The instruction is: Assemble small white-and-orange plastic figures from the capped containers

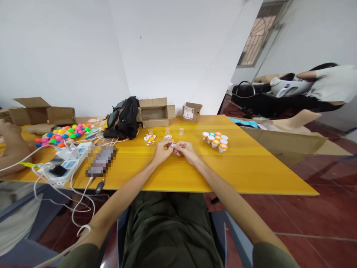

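My left hand (161,151) and my right hand (186,150) meet over the middle of the table, fingers pinched together. Between their fingertips is a small white piece with dark spots (172,146), like a die; the fingers partly cover it. Just behind my left hand lie more small white spotted pieces (168,137). To the left of it sits a loose group of white and orange round pieces (151,139). Three small clear cups, one of them the right-hand cup (181,131), stand in a row beyond my hands. Several capped jars (215,142) with white, orange and teal lids cluster to the right.
Along the back stand an open cardboard box (154,113), a smaller box (191,112) and a black bag (122,119). Leftward are colourful balls (63,136), a power strip (69,163) with trailing cables and a blurred-out device (100,161). Another person's arm (11,145) rests at far left.
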### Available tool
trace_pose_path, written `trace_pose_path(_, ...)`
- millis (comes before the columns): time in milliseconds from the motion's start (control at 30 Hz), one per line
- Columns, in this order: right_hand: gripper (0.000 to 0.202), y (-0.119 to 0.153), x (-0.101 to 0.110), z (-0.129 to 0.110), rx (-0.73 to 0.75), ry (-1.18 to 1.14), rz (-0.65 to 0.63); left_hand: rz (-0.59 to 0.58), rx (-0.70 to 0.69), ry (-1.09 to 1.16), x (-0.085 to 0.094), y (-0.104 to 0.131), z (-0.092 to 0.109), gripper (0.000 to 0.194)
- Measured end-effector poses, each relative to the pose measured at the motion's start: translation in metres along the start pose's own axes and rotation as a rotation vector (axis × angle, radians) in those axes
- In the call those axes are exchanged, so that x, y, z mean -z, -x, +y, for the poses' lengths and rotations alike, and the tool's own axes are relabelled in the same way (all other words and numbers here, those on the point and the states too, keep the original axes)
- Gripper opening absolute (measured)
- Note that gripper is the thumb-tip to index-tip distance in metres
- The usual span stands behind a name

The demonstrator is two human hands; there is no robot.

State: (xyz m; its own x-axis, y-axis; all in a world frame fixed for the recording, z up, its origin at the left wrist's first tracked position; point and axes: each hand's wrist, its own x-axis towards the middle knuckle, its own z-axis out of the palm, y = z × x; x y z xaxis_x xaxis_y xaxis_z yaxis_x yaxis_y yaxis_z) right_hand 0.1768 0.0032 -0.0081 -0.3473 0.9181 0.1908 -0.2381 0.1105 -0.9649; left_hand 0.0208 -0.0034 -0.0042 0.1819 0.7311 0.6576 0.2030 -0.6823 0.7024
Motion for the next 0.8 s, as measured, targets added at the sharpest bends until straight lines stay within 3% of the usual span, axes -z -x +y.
trace_pose_path(233, 0.045, -0.0012, 0.0036, 0.0018, -0.029, -0.011, 0.007, 0.007, 0.082, 0.080, -0.0002, -0.0013, -0.0037, 0.014)
trace_pose_path(467, 0.043, -0.0016, 0.0009, 0.0028, 0.037, -0.018, 0.036, 0.029, 0.215, 0.172, 0.0000, -0.0006, -0.0031, 0.013)
trace_pose_path(800, 0.043, -0.0028, -0.0014, 0.0043, 0.163, 0.193, 0.081, 0.006, 0.273, 0.215, -0.0005, -0.0016, -0.0015, 0.018)
